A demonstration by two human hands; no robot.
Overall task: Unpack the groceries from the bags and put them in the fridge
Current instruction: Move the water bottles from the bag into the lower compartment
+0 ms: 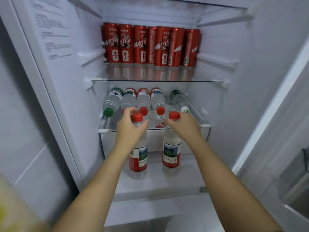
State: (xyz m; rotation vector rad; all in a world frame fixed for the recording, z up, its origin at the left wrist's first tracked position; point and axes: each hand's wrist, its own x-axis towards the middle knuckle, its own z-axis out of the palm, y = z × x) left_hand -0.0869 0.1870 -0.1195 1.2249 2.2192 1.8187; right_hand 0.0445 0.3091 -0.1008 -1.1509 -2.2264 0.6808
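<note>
An open fridge [217, 67] seen from above. The left hand [132, 127] grasps the neck of one upright water bottle [138, 158], and the right hand [183, 126] grasps the neck of a second upright bottle [172, 152]. Both bottles stand on the lowest shelf [155, 185]. A row of red cans [150, 47] fills the back of the top shelf, and five bottles [143, 99] lie on the middle one. The unpacking looks well advanced. No bags are visible, so what remains cannot be told.
</note>
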